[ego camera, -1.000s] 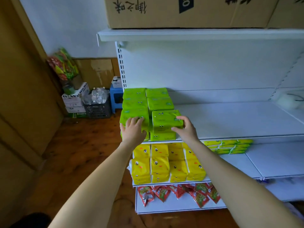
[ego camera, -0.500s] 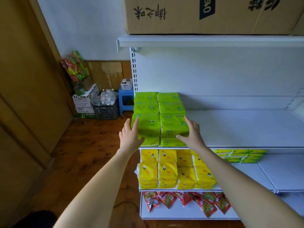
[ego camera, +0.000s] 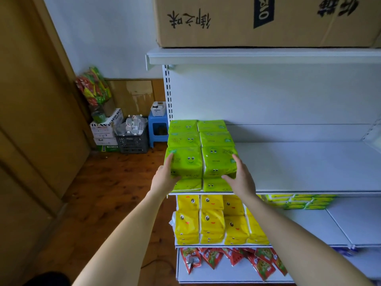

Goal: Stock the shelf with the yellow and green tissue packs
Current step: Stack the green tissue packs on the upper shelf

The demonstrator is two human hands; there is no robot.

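Green tissue packs with smiley faces stand stacked in two columns at the left end of the white middle shelf (ego camera: 309, 166). My left hand (ego camera: 165, 177) presses the left side of the front left green pack (ego camera: 186, 162), fingers straight, thumb at its lower front edge. My right hand (ego camera: 240, 176) presses the right side of the front right green pack (ego camera: 218, 159) in the same way. Yellow tissue packs (ego camera: 212, 219) fill the left of the shelf below. Flat yellow-green packs (ego camera: 301, 201) lie to their right.
A large cardboard box (ego camera: 247, 21) sits on the top shelf. Red snack bags (ego camera: 226, 261) lie on the bottom shelf. By the far wall stand a blue stool (ego camera: 157, 129), a black crate (ego camera: 132, 141) and white cartons (ego camera: 106, 129). A wooden door (ego camera: 31, 120) is at my left.
Both hands moved from the top and front of the front green packs to their outer sides. The front packs now sit squarer with the stack.
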